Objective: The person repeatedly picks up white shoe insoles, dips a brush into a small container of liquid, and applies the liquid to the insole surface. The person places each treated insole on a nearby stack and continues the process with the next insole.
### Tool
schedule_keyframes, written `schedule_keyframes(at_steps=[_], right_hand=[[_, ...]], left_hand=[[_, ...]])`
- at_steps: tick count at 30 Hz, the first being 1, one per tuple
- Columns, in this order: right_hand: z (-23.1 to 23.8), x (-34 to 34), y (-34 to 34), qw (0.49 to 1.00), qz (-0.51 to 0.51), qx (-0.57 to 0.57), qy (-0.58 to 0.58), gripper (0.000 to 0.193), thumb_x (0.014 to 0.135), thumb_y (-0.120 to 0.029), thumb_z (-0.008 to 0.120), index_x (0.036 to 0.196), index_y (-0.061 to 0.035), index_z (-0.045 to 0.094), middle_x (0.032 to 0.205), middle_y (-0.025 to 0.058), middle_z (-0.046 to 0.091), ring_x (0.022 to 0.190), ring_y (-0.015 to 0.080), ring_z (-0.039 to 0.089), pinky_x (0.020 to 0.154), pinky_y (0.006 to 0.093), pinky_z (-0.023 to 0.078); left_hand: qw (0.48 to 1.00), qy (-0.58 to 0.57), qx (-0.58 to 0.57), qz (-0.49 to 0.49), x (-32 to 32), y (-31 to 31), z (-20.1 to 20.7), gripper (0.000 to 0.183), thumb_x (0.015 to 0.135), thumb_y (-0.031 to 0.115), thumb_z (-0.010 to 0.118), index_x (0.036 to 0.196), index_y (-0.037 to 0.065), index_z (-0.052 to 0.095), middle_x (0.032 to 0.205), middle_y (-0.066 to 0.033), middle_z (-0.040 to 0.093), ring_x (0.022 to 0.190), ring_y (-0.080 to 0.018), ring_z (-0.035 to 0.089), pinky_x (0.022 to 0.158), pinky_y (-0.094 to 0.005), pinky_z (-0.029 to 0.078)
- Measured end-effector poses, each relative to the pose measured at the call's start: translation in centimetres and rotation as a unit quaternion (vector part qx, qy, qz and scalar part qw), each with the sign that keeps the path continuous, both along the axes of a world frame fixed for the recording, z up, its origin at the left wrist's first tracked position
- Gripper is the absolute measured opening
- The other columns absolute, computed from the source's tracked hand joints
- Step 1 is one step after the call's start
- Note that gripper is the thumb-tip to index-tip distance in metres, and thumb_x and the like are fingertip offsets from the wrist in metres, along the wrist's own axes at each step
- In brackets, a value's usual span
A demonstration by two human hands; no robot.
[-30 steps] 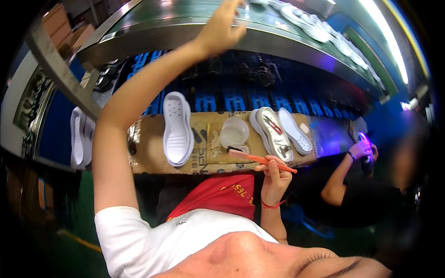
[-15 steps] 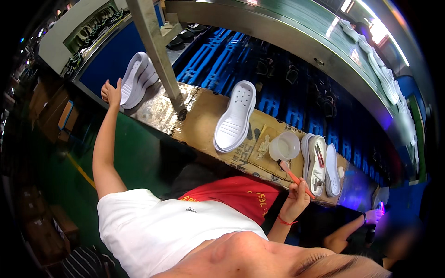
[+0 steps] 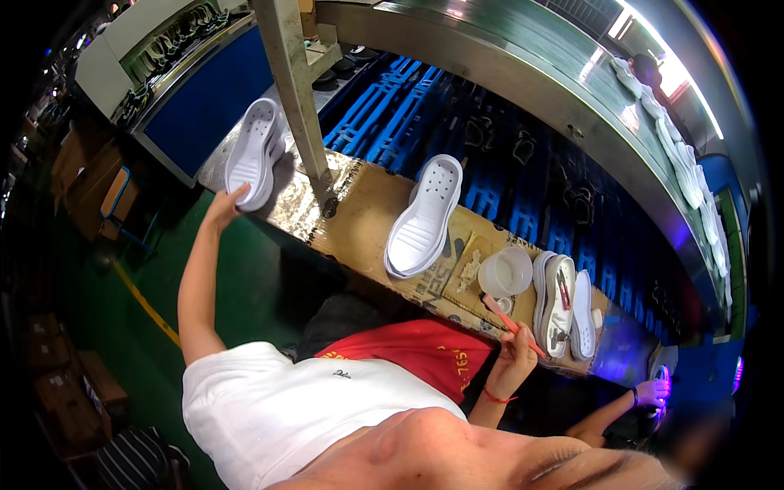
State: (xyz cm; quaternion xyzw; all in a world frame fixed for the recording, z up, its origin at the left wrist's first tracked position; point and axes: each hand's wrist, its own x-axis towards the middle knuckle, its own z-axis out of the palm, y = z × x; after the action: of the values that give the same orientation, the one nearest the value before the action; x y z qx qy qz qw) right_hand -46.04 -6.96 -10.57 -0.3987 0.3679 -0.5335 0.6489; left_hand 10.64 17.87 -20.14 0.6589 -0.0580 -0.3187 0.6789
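At the left end of the bench, my left hand [image 3: 222,211] grips the near end of a white shoe sole [image 3: 251,147], thumb over its rim. At least one more sole shows beneath it. My right hand [image 3: 514,359] closes around the handle of an orange brush [image 3: 506,320]. The brush's far end is beside a translucent plastic cup [image 3: 505,272], above a small round ring-like thing [image 3: 505,305]; its bristles are hard to make out. Between my hands, another white shoe sole [image 3: 423,216] lies hollow side up on the cardboard.
Cardboard [image 3: 359,192] covers the bench. Right of the cup stand more white soles [image 3: 582,314], one with tools [image 3: 561,298] inside. A metal post [image 3: 296,90] rises behind the bench. Beyond run blue racks [image 3: 400,106] and a green conveyor [image 3: 506,33]. A co-worker's hand [image 3: 652,394] is at far right.
My left hand, formerly raised beside the left soles, now holds their near end. The brush has shifted slightly at the cup, and the whole view has moved a little.
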Motion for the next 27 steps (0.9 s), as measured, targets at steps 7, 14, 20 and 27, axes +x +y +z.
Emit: schedule_keyframes(at_steps=[7, 14, 20, 27], right_hand=[[-1.2, 0.6, -0.5, 1.000, 0.013, 0.010, 0.024, 0.024, 0.093, -0.016, 0.059, 0.105, 0.0046, 0.061, 0.074, 0.0066, 0.065, 0.069, 0.0109, 0.059, 0.066, 0.0218, 0.044], [-1.4, 1.2, -1.0, 0.999, 0.028, 0.030, 0.015, 0.024, 0.095, -0.016, 0.057, 0.106, 0.0056, 0.061, 0.076, 0.0062, 0.064, 0.066, 0.0092, 0.054, 0.064, 0.0206, 0.043], [-2.5, 0.2, -1.1, 1.000, 0.010, 0.015, 0.023, 0.024, 0.093, -0.018, 0.059, 0.104, 0.0039, 0.062, 0.075, 0.0057, 0.066, 0.063, 0.0065, 0.051, 0.058, 0.0201, 0.036], [-2.8, -1.1, -0.9, 0.998, -0.010, 0.034, 0.051, 0.025, 0.093, -0.017, 0.058, 0.104, 0.0061, 0.062, 0.075, 0.0063, 0.065, 0.068, 0.0074, 0.051, 0.062, 0.0216, 0.036]], left_hand=[[0.993, 0.042, -0.104, -0.041, -12.2, 5.7, -1.0, 0.064, 0.083, 0.028, 0.074, 0.132, -0.001, 0.045, 0.125, -0.0105, 0.057, 0.111, -0.0233, 0.058, 0.094, -0.0377, 0.046], [0.984, 0.031, -0.033, -0.174, -16.3, -0.5, 1.8, 0.057, 0.083, 0.022, 0.073, 0.127, -0.004, 0.048, 0.120, -0.0106, 0.059, 0.106, -0.0171, 0.059, 0.090, -0.0338, 0.048], [0.989, -0.007, 0.026, -0.145, -15.8, -7.2, 2.9, 0.061, 0.086, 0.034, 0.069, 0.127, -0.006, 0.046, 0.111, -0.0132, 0.063, 0.095, -0.0173, 0.063, 0.079, -0.0335, 0.053], [0.704, -0.598, 0.376, -0.066, -14.6, -8.9, 6.5, 0.054, 0.082, 0.027, 0.066, 0.127, 0.004, 0.045, 0.118, -0.0211, 0.049, 0.115, -0.0335, 0.049, 0.091, -0.0438, 0.045]])
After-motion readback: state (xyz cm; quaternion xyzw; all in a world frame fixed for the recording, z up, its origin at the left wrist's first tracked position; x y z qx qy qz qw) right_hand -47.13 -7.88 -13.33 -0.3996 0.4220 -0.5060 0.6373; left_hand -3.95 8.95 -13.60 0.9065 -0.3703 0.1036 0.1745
